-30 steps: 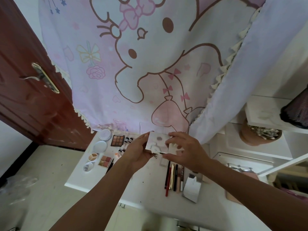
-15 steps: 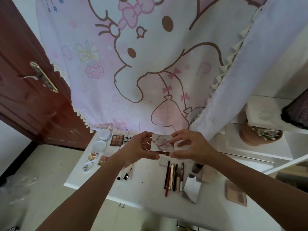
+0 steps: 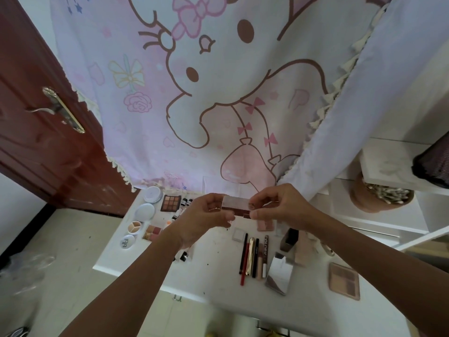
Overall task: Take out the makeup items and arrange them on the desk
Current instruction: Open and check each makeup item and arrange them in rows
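At the far left of the white desk (image 3: 213, 278) lie two round compacts (image 3: 152, 193), a three-part concealer pot (image 3: 134, 227) and a nine-pan eyeshadow palette (image 3: 170, 203), close together towards the back edge. The left hand (image 3: 206, 222) is curled around the left end of a small rectangular palette (image 3: 237, 206) — held in the air above the middle of the desk, not touching it. The right hand (image 3: 281, 205) pinches the palette's right end between thumb and forefinger. Below the hands a row of pencils (image 3: 251, 256) lies side by side on the desk, with a mirrored case (image 3: 279, 273) just beside them on the right. Further right, apart from the rest, a pink blush palette (image 3: 343, 280) lies flat.
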The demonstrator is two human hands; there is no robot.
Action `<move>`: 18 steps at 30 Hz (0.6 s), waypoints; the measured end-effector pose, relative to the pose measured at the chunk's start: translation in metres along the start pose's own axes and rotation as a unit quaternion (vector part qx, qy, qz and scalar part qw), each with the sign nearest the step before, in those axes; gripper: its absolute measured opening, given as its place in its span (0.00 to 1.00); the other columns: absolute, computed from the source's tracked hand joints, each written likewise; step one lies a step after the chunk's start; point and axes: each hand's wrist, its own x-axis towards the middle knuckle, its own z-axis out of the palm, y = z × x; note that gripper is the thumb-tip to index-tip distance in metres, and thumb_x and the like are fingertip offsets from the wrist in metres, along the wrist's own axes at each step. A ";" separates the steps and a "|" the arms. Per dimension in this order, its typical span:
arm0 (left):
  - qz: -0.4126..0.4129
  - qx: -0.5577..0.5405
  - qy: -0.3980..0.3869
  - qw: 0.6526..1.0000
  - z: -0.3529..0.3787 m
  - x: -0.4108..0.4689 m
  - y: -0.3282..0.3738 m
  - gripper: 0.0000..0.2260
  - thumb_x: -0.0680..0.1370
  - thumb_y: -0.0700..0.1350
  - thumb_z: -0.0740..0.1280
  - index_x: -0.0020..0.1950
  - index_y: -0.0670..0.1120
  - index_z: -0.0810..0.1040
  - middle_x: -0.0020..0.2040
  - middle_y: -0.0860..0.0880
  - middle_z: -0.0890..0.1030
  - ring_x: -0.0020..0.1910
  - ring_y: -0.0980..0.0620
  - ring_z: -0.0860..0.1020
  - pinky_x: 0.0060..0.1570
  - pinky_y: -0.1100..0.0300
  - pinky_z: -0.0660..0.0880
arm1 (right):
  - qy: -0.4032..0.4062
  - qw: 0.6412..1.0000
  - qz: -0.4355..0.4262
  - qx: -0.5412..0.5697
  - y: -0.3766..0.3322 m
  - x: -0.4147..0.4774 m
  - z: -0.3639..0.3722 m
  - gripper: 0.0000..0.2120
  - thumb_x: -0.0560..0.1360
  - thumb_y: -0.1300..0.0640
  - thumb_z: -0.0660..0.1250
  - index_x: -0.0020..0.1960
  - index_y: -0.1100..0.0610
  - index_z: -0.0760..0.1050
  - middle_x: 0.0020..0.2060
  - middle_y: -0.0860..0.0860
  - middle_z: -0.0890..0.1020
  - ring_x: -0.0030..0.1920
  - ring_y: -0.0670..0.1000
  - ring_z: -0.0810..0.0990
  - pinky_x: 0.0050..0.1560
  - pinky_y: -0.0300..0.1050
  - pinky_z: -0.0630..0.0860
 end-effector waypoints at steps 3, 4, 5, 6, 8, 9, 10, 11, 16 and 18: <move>-0.006 -0.077 0.019 0.997 0.000 0.000 0.004 0.22 0.69 0.41 0.73 0.61 0.37 0.77 0.53 0.38 0.82 0.52 0.43 0.80 0.55 0.51 0.77 | -0.007 0.999 0.011 0.033 -0.003 0.000 0.001 0.09 0.70 0.58 0.76 0.49 0.56 0.84 0.41 0.49 0.86 0.43 0.48 0.84 0.47 0.40 0.81; -0.008 -0.100 0.033 0.994 0.000 0.000 0.006 0.21 0.69 0.41 0.71 0.61 0.37 0.77 0.50 0.39 0.82 0.50 0.44 0.81 0.54 0.52 0.78 | -0.012 0.999 0.014 0.037 -0.004 0.001 0.002 0.08 0.71 0.58 0.75 0.49 0.56 0.84 0.40 0.48 0.86 0.42 0.47 0.84 0.45 0.39 0.80; -0.009 -0.116 0.048 0.992 0.000 0.000 0.006 0.20 0.69 0.41 0.71 0.60 0.36 0.77 0.48 0.39 0.82 0.48 0.45 0.81 0.53 0.52 0.79 | -0.014 0.999 0.014 0.029 -0.004 0.002 0.004 0.07 0.72 0.57 0.75 0.49 0.55 0.84 0.40 0.48 0.86 0.41 0.47 0.84 0.44 0.40 0.80; -0.010 -0.126 0.064 0.990 0.000 0.000 0.007 0.20 0.69 0.41 0.71 0.59 0.36 0.77 0.47 0.39 0.82 0.47 0.44 0.81 0.53 0.52 0.79 | -0.009 1.000 0.011 0.010 -0.004 0.004 0.006 0.07 0.73 0.55 0.74 0.50 0.54 0.84 0.39 0.48 0.86 0.40 0.48 0.83 0.44 0.41 0.79; -0.015 -0.122 0.096 0.988 -0.001 0.001 0.007 0.17 0.70 0.41 0.74 0.55 0.34 0.78 0.48 0.36 0.81 0.47 0.42 0.81 0.54 0.51 0.79 | 0.017 0.998 -0.012 -0.060 -0.003 0.006 0.011 0.10 0.73 0.50 0.73 0.52 0.51 0.84 0.40 0.46 0.85 0.39 0.44 0.82 0.44 0.42 0.79; -0.017 -0.112 0.110 0.987 -0.001 0.001 0.007 0.17 0.71 0.43 0.74 0.54 0.33 0.79 0.48 0.34 0.81 0.48 0.41 0.81 0.55 0.50 0.79 | 0.032 0.992 -0.039 -0.119 -0.004 0.007 0.014 0.14 0.73 0.45 0.72 0.55 0.51 0.83 0.42 0.44 0.85 0.40 0.43 0.82 0.44 0.42 0.80; -0.022 -0.103 0.121 0.987 -0.001 0.001 0.007 0.18 0.71 0.45 0.73 0.54 0.32 0.79 0.48 0.34 0.81 0.48 0.40 0.81 0.55 0.49 0.79 | 0.047 0.977 -0.081 -0.190 -0.004 0.007 0.016 0.18 0.72 0.41 0.70 0.56 0.50 0.82 0.44 0.42 0.84 0.41 0.42 0.81 0.42 0.42 0.80; -0.029 -0.097 0.129 0.987 -0.001 0.001 0.007 0.18 0.71 0.46 0.72 0.52 0.32 0.80 0.47 0.34 0.81 0.47 0.40 0.81 0.55 0.49 0.79 | 0.065 0.954 -0.132 -0.262 -0.005 0.008 0.019 0.20 0.72 0.39 0.67 0.57 0.50 0.82 0.44 0.42 0.84 0.41 0.42 0.80 0.40 0.41 0.79; -0.043 -0.075 0.131 0.988 0.004 -0.001 0.006 0.09 0.75 0.44 0.71 0.47 0.38 0.79 0.43 0.38 0.82 0.44 0.39 0.81 0.54 0.46 0.79 | 0.149 0.867 -0.296 -0.372 -0.008 0.012 0.027 0.15 0.75 0.45 0.65 0.49 0.53 0.84 0.36 0.45 0.83 0.34 0.44 0.78 0.31 0.39 0.74; -0.044 -0.074 0.134 0.987 0.004 -0.002 0.006 0.08 0.75 0.44 0.70 0.46 0.38 0.79 0.43 0.38 0.82 0.43 0.40 0.82 0.54 0.46 0.79 | 0.148 0.862 -0.309 -0.373 -0.011 0.012 0.030 0.14 0.75 0.47 0.65 0.47 0.55 0.84 0.34 0.46 0.83 0.32 0.45 0.77 0.30 0.39 0.73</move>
